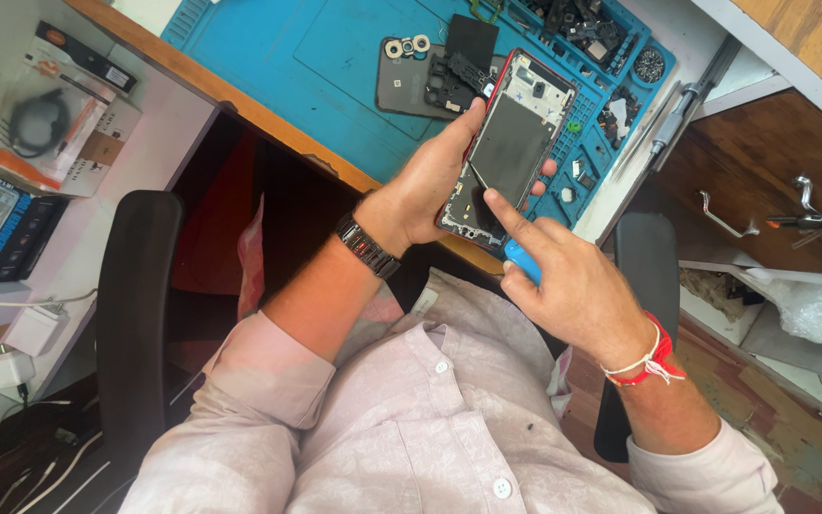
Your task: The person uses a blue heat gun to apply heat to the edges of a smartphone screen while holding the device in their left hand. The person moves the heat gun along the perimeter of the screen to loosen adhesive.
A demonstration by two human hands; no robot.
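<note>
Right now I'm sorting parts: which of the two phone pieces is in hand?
The red-edged opened phone frame, gripped by the left hand; the right hand pokes it. The dark back cover lies on the blue mat.

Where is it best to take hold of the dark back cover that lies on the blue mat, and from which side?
Probably by its long edges, from above. The back cover lies flat on the blue mat; one end bears camera rings, and a black frame piece overlaps the side toward the opened phone, so approach the bare end.

Single head view, looking steeply down, close over lap, hands and blue mat [335,57]
</note>
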